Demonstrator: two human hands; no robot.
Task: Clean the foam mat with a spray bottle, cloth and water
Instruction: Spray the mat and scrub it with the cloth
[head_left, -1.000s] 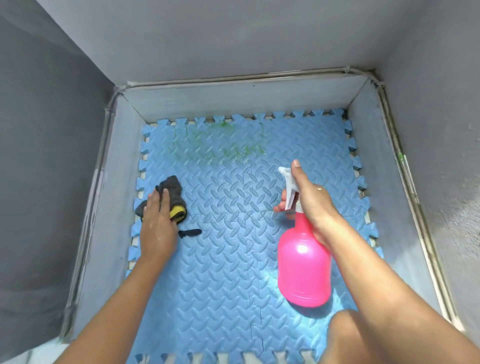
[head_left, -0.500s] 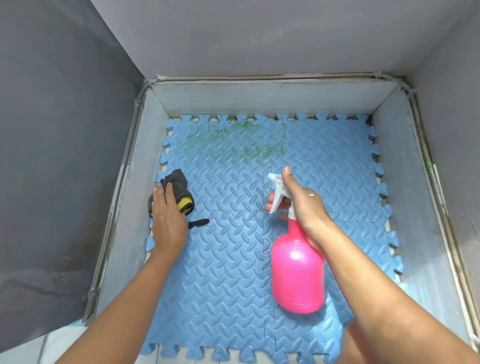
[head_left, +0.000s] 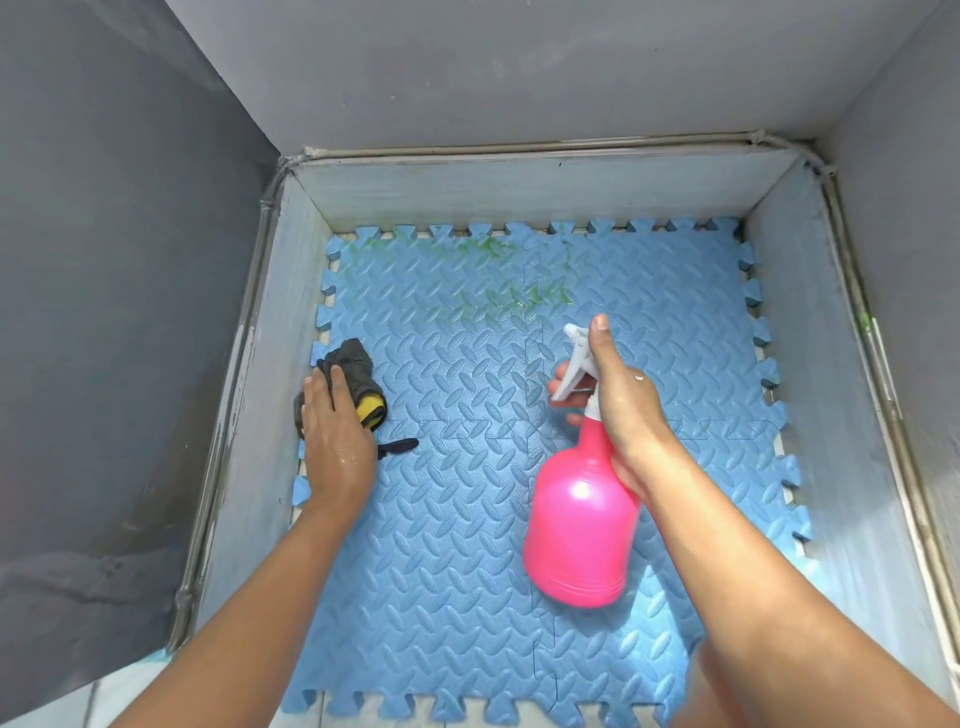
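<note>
Left fingers (head_left: 332, 387) lie flat on cloth (head_left: 357, 364) at mat (head_left: 467, 545) edge; right fingers (head_left: 598, 344) grip bottle (head_left: 582, 525).

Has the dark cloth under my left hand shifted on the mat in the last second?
No. The cloth sits at the same spot on the foam mat's left edge, strap beside the cross seam; only the view shifted.

A blue interlocking foam mat (head_left: 467, 545) covers the floor (head_left: 777, 447) of a recess boxed in by low pale walls (head_left: 519, 192), its toothed edges close against them on three sides. Green smears (head_left: 519, 299) mark the mat's far half, toward the back wall. A bunched dark grey cloth (head_left: 358, 364) with a yellow patch lies on the mat near its left edge, a thin black strip (head_left: 400, 446) just beside it.
</note>
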